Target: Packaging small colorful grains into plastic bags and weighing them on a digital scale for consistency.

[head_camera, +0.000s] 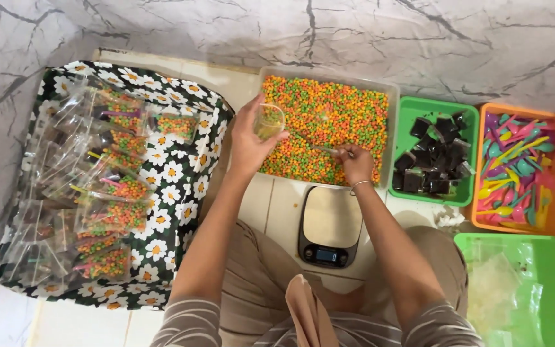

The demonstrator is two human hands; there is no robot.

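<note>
My left hand (250, 145) holds a small clear plastic cup (269, 119) over the left edge of a clear tub (393, 90) filled with orange, green and yellow candy balls (329, 115). My right hand (356, 164) rests in the near side of that tub, gripping a clear spoon (326, 150) that lies on the candy. A small digital kitchen scale (331, 229) sits on the floor just in front of the tub, between my forearms.
At left, a daisy-print cloth (181, 173) carries several filled clear bags (107, 193). To the right stand a green tray of dark wrapped pieces (435, 154), an orange tray of coloured spoons (518, 167) and a green tray of empty clear bags (502, 292).
</note>
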